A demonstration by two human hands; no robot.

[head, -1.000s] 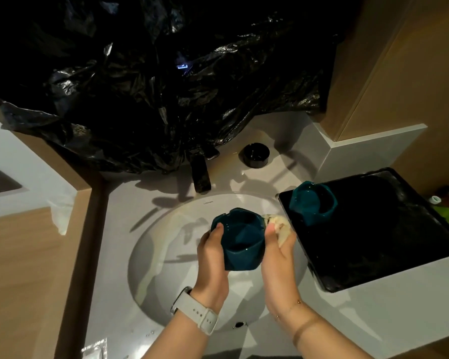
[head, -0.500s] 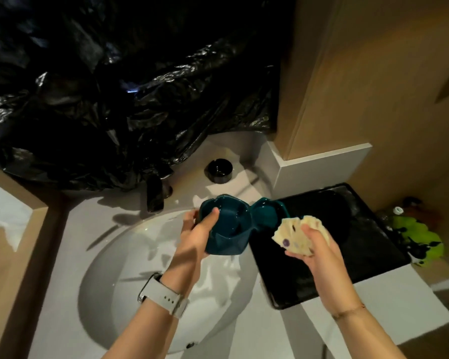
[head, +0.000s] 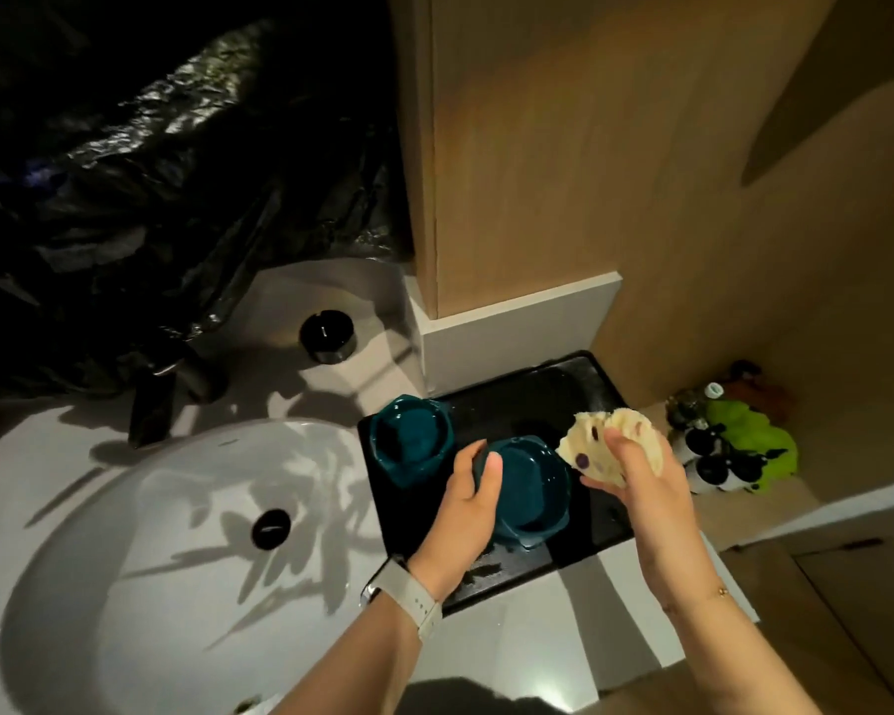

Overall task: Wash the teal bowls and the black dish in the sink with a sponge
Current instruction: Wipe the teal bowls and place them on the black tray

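Head view: your left hand [head: 468, 500] grips a teal bowl [head: 530, 495] over the black tray [head: 579, 384], your right hand [head: 636, 467] clutches the sponge [head: 597, 438]; next, fetch the black dish [head: 327, 335] upper-centre.

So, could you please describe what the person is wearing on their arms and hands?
Both forearms are bare, no sleeves showing. The left wrist carries a white watch with a perforated strap. The right wrist wears a thin gold chain bracelet. No gloves or rings are visible.

white wristwatch [head: 409, 601], thin gold bracelet [head: 721, 592]
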